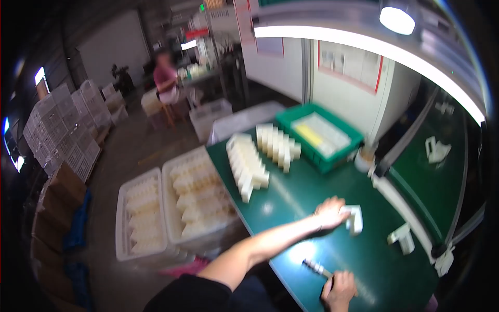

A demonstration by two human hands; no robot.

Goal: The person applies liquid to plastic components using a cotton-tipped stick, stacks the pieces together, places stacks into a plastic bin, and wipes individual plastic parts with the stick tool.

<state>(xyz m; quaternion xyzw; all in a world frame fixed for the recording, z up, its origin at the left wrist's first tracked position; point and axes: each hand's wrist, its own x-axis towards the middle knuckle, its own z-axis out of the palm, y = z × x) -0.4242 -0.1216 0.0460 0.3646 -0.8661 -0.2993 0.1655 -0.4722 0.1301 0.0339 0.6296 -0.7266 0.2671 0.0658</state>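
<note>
My left hand [331, 213] is closed on the left end of a white angular part [354, 219] over the green tabletop [291, 208]. Nearer the front edge, my right hand [340, 289] wraps round the handle of a slim tool [316, 268], whose dark and metallic tip points up and left. Another white part [402, 238] lies to the right, beside the conveyor's edge. Two stacked rows of cream-white parts, one longer [246, 165] and one shorter [278, 145], stand at the table's far left.
A green tray [318, 161] with papers sits at the back. White bins [167, 235] of parts stand left of the table. A conveyor [423, 179] carrying a white part [437, 150] runs along the right. Another person [165, 78] sits in the background.
</note>
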